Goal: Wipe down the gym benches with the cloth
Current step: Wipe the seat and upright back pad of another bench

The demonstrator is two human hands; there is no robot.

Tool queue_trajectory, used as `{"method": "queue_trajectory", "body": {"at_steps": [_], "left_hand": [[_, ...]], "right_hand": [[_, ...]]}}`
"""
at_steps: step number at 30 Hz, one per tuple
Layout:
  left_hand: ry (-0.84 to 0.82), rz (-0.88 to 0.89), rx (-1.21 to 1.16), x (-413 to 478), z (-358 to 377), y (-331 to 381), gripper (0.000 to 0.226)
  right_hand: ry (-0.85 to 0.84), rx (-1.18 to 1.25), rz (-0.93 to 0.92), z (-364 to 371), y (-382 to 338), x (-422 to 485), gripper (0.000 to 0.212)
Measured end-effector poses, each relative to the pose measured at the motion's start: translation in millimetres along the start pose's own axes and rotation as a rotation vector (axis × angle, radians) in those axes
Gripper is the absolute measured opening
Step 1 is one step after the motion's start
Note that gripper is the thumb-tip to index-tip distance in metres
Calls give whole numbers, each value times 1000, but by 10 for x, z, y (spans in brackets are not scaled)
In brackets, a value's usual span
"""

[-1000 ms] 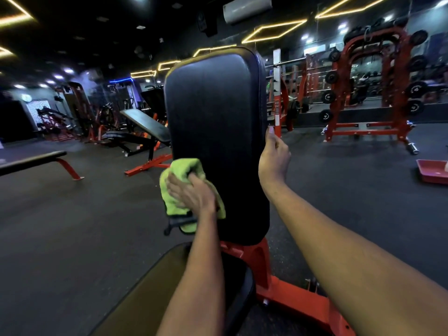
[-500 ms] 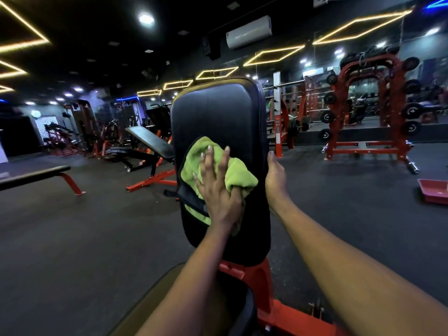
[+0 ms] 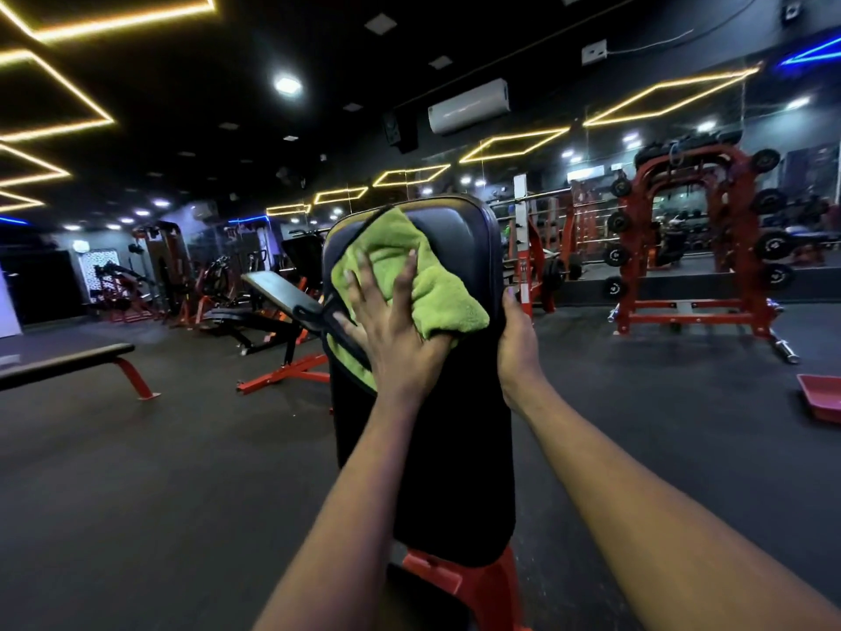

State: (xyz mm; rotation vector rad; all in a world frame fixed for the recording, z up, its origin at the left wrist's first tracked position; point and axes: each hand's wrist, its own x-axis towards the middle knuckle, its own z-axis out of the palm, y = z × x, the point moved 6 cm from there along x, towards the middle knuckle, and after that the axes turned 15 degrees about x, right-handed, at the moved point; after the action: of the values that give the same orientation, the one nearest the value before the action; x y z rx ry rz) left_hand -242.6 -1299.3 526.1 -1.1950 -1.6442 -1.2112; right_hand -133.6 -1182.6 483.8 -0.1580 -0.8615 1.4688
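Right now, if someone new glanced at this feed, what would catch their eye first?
Most likely the bright green fluffy cloth, pressed flat by the left hand with spread fingers against the upper part of the upright black padded bench back at centre. The right hand grips that pad's right edge. A red steel weight rack stands at the far right.

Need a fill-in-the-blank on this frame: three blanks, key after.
1. The left hand presses a ____ cloth against the backrest pad.
2. The right hand holds the pad's ____ edge.
3. The frame below the pad is ____.
Missing: green; right; red.
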Motion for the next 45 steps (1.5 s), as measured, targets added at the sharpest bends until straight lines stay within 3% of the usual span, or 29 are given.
{"method": "queue_trajectory", "body": {"at_steps": [3, 8, 13, 15, 17, 21, 25, 32, 35, 40, 42, 45], "left_hand": [[-22, 127, -16, -9, -10, 54, 86], [-49, 655, 94, 16, -37, 119, 71], [-43, 740, 154, 393, -46, 249, 69], [-18, 716, 151, 530, -46, 248, 66], [24, 536, 115, 684, -60, 136, 66], [28, 12, -53, 896, -89, -225, 74], [54, -249, -149, 810, -63, -574, 83], [7, -522, -263, -35, 150, -1182, 68], [-50, -519, -280, -188, 132, -1316, 69], [-30, -351, -251, 366, -28, -1065, 66], [-34, -218, -151, 702, -146, -789, 76], [-121, 153, -58, 1149, -225, -59, 77]], "right_hand": [[17, 16, -7, -30, 42, 49, 82], [-14, 39, 7, -4, -22, -28, 66], [-28, 91, -4, -30, 88, 64, 62], [-5, 62, -25, -16, 33, 15, 44], [24, -1, -33, -27, -25, -15, 32], [72, -182, -73, -34, -95, -75, 54], [136, -296, -62, -39, -131, -127, 58], [120, -338, -114, -7, -219, -204, 47], [108, -359, -119, 13, -226, -235, 44], [128, -423, -165, 46, -312, -275, 49], [126, -438, -163, 54, -316, -277, 51], [141, -420, -106, 56, -331, -244, 41]]}}
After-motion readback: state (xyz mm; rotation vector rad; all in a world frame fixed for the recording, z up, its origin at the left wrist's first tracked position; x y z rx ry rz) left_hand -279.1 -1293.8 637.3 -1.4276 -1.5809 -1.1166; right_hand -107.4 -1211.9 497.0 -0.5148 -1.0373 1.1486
